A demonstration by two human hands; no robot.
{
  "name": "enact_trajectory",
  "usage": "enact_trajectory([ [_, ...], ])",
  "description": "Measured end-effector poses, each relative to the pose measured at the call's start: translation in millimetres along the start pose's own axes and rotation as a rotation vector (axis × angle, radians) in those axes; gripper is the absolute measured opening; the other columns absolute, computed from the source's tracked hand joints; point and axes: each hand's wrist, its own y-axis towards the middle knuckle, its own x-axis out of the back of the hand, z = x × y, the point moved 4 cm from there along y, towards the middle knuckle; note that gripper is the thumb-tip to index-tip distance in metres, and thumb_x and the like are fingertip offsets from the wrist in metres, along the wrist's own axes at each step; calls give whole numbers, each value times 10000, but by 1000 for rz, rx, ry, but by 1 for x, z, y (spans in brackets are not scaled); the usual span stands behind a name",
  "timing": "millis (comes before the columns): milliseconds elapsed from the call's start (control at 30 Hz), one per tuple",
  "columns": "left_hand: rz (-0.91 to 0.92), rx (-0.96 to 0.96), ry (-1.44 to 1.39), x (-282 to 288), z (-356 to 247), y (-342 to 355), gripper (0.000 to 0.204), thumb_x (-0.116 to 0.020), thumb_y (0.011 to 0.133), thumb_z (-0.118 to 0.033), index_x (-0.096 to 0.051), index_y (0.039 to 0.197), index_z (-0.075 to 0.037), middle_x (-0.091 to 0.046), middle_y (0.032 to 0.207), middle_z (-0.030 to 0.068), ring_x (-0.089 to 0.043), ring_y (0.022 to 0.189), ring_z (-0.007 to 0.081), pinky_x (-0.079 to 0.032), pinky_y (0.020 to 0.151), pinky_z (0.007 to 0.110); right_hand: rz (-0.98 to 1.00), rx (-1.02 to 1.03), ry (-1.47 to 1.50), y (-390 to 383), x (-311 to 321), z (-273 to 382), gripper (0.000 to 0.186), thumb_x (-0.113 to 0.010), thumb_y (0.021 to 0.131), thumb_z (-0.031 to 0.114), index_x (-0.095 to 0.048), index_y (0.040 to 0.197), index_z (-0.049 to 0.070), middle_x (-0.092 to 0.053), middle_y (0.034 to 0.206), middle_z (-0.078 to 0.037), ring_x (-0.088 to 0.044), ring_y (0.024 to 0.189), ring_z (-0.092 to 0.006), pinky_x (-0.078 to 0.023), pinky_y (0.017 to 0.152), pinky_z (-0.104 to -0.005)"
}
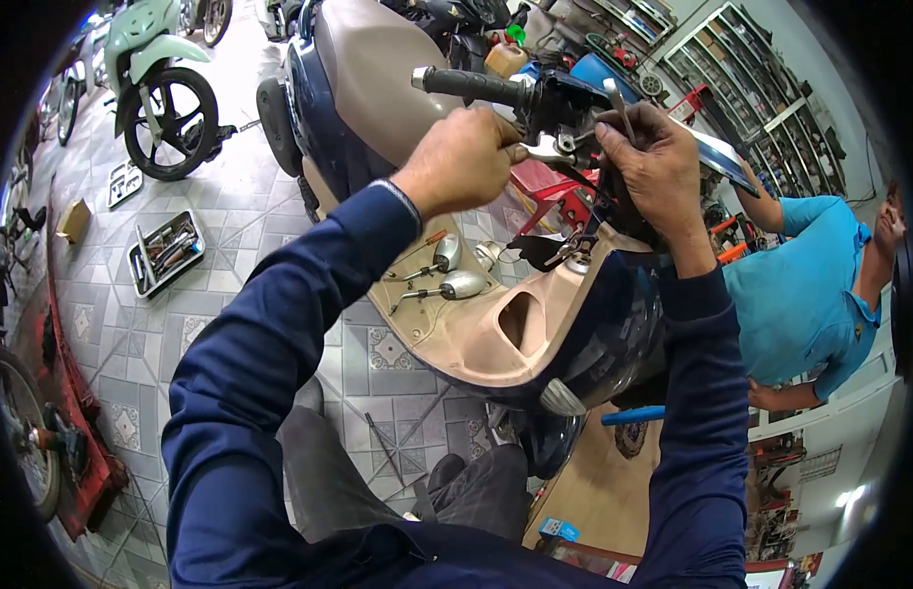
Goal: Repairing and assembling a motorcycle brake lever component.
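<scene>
My left hand is closed around a silver brake lever on the scooter's handlebar, below the black rubber grip. The lever's outer part is hidden in my fist. My right hand pinches a silver wrench that stands upright between thumb and fingers, beside the lever's pivot. The tool's lower end is hidden. Beneath my hands, the dark blue scooter's beige inner panel shows. Two loose mirrors with black stems lie on its beige footboard.
A tool tray rests on the tiled floor at left, near a parked light-green motorbike. At right stands a person in a blue shirt. A red stool is behind the scooter; shelves line the back wall.
</scene>
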Motion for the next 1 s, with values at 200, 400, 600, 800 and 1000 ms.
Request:
enact_trajectory([
  [200, -49, -162, 203, 1, 2, 9, 192, -635, 877, -181, -769, 996, -112, -708, 836, 169, -682, 814, 348, -544, 748, 431, 21, 17, -24, 4, -1, 1, 124, -712, 917, 99, -683, 967, -10, -661, 811, -2, -596, 708, -55, -474, 638, -204],
  [400, -45, -186, 186, 1, 4, 14, 189, -637, 874, -176, -768, 992, -108, -706, 859, 176, -679, 833, 345, -538, 758, 433, 64, 41, -111, 4, -4, 3, 109, -714, 909, 77, -673, 946, -17, -656, 819, -19, -605, 734, -60, -487, 662, -225],
  [600, 38, -262, 250, 7, -4, 16, 193, -657, 911, -109, -752, 1060, -31, -728, 862, 177, -660, 684, 277, -526, 671, 384, 81, 362, -382, 8, -8, 19, 127, -723, 872, 42, -658, 949, -36, -660, 862, -71, -629, 751, -115, -506, 683, -263],
  [800, 18, -227, 208, 3, 1, 16, 186, -658, 902, -126, -757, 1042, -54, -720, 849, 174, -658, 715, 289, -525, 692, 391, 188, 459, -472, 13, -9, 31, 167, -717, 819, -5, -651, 968, -41, -656, 882, -123, -648, 811, -219, -516, 713, -310],
  [1000, -6, -154, 162, -1, 5, 16, 189, -656, 867, -155, -772, 1005, -97, -717, 863, 170, -686, 815, 329, -543, 767, 428, 248, 458, -469, 13, -2, 28, 187, -674, 778, -56, -648, 962, -37, -650, 879, -127, -642, 807, -255, -510, 711, -328],
])
